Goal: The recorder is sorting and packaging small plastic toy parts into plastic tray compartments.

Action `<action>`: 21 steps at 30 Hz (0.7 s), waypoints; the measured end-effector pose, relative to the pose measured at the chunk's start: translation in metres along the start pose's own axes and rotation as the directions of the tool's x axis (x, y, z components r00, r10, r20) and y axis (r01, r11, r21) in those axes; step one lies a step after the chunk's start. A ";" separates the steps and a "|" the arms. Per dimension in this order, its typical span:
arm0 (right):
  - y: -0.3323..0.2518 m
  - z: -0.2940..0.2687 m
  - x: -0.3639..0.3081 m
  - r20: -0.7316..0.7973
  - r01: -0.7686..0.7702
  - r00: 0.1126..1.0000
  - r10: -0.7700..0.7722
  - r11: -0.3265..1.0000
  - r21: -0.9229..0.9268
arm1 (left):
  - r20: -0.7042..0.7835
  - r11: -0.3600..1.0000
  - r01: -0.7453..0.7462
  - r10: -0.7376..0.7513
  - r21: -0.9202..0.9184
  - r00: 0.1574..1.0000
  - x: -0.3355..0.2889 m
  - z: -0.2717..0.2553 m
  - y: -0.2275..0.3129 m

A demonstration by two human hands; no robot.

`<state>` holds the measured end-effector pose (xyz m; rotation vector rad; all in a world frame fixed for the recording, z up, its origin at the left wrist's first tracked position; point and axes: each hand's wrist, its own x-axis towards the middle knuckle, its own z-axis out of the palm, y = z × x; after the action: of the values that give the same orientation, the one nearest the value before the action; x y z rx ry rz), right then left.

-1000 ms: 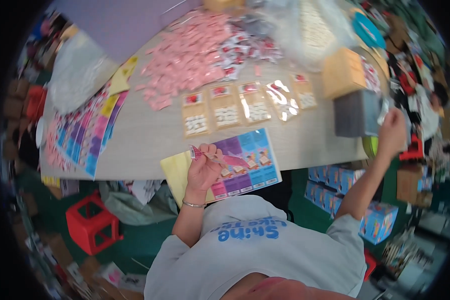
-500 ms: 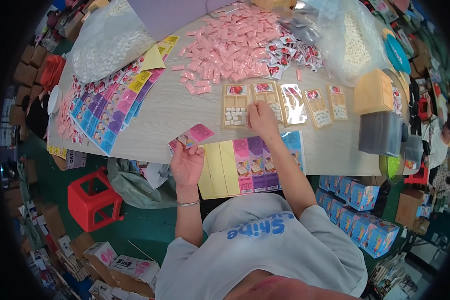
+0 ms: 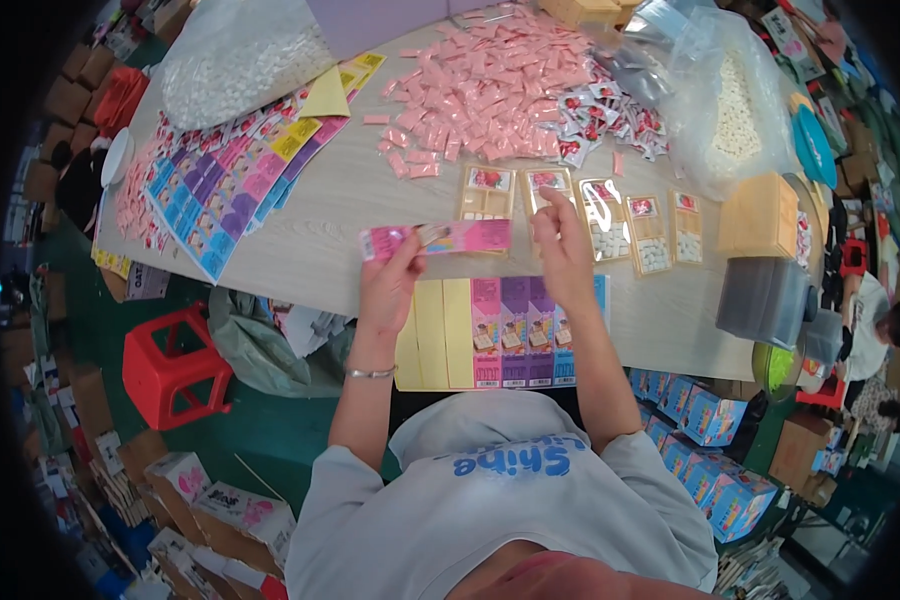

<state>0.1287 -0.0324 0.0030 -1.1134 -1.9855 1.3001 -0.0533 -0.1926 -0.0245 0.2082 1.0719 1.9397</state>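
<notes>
My left hand pinches one end of a pink printed label strip, held flat above the table. The strip overlaps the lower part of the leftmost clear-covered tray. My right hand is over the second tray, index finger stretched out, other fingers loosely bent; nothing shows in it. Three more trays, one glossy, one narrow and one at the far right, hold white pieces and red-printed packets. Below my hands lies a sheet of pink, purple and blue labels with yellow backing.
A heap of pink sachets and red-and-white packets lies at the back. Bags of white pieces stand left and right. More label sheets lie at left. A grey box stands right; a red stool is beside the table.
My left hand has moved up and right, swinging the label strip level toward the leftmost tray. My right hand has drawn back slightly rightward from the trays, its index finger now extended.
</notes>
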 end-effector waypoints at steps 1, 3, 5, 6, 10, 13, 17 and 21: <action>0.002 -0.006 0.000 0.099 -0.032 0.995 -0.010 0.912 0.409 | -0.011 1.000 -0.007 0.007 0.001 1.000 0.000 0.010 0.000; -0.001 -0.011 0.005 0.226 -0.077 0.974 -0.001 0.938 0.338 | 0.016 0.984 0.088 -0.091 0.157 0.996 0.007 0.026 -0.008; -0.001 -0.014 0.014 0.346 -0.114 0.938 0.027 0.966 0.233 | 0.011 0.978 0.080 -0.084 0.194 0.996 0.017 0.032 -0.017; 0.004 -0.016 0.019 0.356 -0.109 0.934 0.022 0.968 0.227 | 0.017 0.970 0.073 -0.079 0.230 0.997 0.023 0.035 -0.021; 0.021 -0.017 0.041 0.289 -0.292 0.937 0.197 0.896 0.336 | -0.053 0.888 0.067 -0.048 0.455 0.997 0.043 0.043 -0.020; 0.032 -0.007 0.056 0.224 -0.243 0.955 0.194 0.945 0.219 | -0.106 0.735 0.088 -0.023 0.673 0.994 0.061 0.043 -0.021; 0.035 0.008 0.064 0.068 -0.072 0.994 0.083 0.986 -0.152 | -0.065 0.576 -0.040 0.161 0.816 0.985 0.070 0.047 -0.026; 0.030 0.014 0.066 0.021 0.025 1.000 -0.020 0.958 -0.285 | -0.077 0.393 -0.036 0.266 0.919 0.961 0.072 0.052 -0.030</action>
<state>0.0934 0.0227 -0.0309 -1.2071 -2.2445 1.0355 -0.0508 -0.0989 -0.0333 0.7425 2.2921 1.2879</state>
